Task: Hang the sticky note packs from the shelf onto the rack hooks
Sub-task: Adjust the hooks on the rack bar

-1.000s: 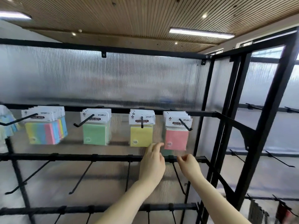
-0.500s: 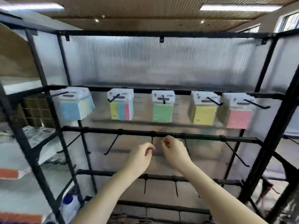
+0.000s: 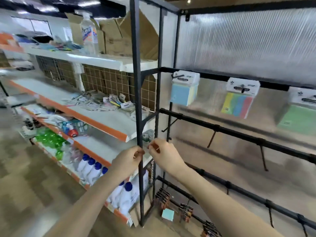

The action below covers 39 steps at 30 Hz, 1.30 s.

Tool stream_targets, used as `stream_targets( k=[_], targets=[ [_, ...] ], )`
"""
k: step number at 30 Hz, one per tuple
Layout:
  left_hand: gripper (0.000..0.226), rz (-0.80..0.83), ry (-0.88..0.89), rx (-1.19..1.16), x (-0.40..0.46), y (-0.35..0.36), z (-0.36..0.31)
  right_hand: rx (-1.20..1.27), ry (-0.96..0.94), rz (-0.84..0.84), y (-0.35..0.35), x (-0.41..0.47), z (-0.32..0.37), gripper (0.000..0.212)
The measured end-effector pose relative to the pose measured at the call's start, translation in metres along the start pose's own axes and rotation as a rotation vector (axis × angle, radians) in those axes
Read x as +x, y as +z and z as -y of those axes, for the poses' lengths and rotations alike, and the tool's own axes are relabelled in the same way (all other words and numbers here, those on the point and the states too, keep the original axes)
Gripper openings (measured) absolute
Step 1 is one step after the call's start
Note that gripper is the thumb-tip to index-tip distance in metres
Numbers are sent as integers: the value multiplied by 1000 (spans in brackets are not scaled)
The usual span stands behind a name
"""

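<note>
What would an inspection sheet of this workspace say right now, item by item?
Surface: white shelf with orange edge, left of the black rack.
Job's things: loose packs piled on the shelf; three packs hang on top-row hooks, blue, striped, green.
Clutter: white bottles, green bottles, cardboard boxes.
Hands: left hand and right hand curled, holding nothing visible.
Cables: nothing seen.
Surroundings: ribbed translucent panel, empty lower hooks, wood-look floor.

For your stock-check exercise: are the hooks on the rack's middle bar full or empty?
Empty, as far as the view shows. The middle bar's hooks stick out bare, while sticky note packs hang only from the top bar.
</note>
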<state>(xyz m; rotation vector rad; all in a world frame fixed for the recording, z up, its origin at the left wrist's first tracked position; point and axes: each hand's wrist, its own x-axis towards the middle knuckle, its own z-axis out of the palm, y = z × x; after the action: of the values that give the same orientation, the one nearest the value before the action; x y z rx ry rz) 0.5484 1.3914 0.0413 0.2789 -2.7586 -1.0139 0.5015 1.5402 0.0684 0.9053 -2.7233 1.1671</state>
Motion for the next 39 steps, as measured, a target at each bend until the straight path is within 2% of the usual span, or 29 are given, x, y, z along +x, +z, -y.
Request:
stream_targets(
  k=[7,15,23,29,34,37,39],
  targets=[
    [24,-40,-191,43,24,-34,84,112,10,200,84,69,27,18],
    [24,-7,-235,147,99,-85,167,178,19,248,167,177,47,22],
    [28,30,-260,266,178,-130,225,-22,86,264,218,282,43,16],
    [28,27,-247,346,221,-153,265,-170,107,281,250,334,45,25],
    [26,52,-211,373,269,-171,302,-216,144,297,277,380,50,14],
    [16,79,-172,372,303,-183,326,-221,209,266,298,409,54,14],
    [17,105,-127,346,327,-191,343,-234,268,237,314,427,59,14]
  ],
)
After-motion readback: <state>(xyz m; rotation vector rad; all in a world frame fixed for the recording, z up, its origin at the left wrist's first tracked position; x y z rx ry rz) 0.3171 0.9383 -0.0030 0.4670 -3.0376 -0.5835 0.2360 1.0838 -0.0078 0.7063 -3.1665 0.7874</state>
